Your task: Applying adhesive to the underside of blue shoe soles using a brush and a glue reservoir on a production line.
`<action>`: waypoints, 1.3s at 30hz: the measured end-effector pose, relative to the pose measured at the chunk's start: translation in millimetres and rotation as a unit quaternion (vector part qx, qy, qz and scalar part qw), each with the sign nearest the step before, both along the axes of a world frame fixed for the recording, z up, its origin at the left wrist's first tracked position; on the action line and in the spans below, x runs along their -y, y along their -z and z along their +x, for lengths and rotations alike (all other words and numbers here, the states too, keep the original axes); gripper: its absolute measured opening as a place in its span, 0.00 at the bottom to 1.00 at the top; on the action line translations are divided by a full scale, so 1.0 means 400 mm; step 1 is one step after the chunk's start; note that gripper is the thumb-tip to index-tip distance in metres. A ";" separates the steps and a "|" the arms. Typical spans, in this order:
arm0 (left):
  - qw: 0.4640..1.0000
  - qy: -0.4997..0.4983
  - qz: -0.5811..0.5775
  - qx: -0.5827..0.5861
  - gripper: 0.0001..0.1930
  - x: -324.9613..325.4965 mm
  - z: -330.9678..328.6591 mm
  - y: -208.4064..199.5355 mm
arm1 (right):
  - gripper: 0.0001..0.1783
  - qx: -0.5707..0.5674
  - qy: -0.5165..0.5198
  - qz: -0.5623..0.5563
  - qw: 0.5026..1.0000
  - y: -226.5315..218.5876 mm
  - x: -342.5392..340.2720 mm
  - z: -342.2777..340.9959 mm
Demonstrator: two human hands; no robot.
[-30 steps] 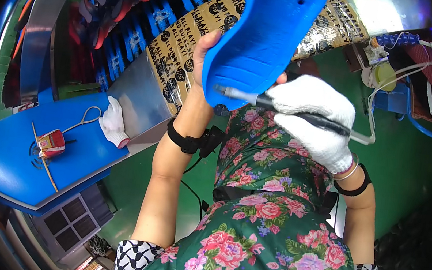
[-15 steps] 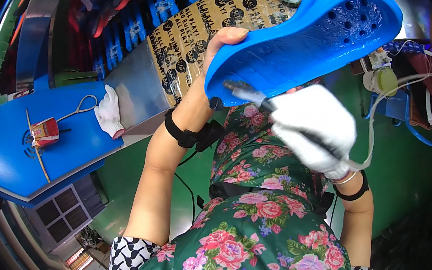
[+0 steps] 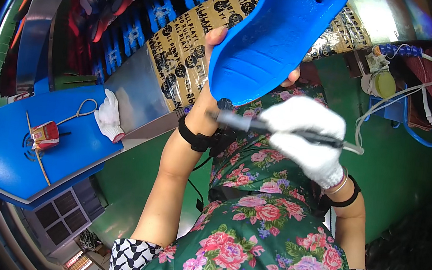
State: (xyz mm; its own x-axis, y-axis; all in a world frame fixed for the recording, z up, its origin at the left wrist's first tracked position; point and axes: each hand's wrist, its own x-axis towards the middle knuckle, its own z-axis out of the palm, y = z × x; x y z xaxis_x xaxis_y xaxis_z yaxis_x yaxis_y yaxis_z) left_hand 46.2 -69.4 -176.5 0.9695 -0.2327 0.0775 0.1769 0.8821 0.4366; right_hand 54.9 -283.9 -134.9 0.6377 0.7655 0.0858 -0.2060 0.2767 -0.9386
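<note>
My left hand, bare, holds a bright blue clog tilted with its hollow inside facing me. Its thumb shows at the clog's left edge and fingertips peek out on the right; the rest of the hand is behind the shoe. Ridges cross the footbed, which looks wet and shiny. A black round stud sits by the heel. In a white glove, my right hand is closed around a brush with a dark handle and a pale hose at its back end. The brush tip, blurred, is just below the heel, apart from the clog.
Behind the clog lies a surface covered in printed brown tape. On the blue table at left are a white glove and a small red box. Dark-and-red shoe parts hang upper left. A yellow-lidded container stands at right, near the looping hose.
The clog has turned more upright, its toe swinging up and left. My right hand has drawn the brush out of the heel and slightly down, clear of the shoe.
</note>
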 end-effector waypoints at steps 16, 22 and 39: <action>0.977 0.007 -0.179 -0.119 0.51 0.085 -0.101 0.032 | 0.11 0.494 0.253 -0.079 0.828 -0.061 0.010 0.262; 0.974 0.021 -0.214 -0.066 0.50 0.051 -0.123 0.079 | 0.14 0.619 0.193 -0.037 0.761 -0.045 -0.011 0.187; 0.981 -0.156 -0.097 0.068 0.61 -0.122 -0.164 -0.205 | 0.13 -0.220 0.031 0.127 0.967 -0.071 0.009 0.097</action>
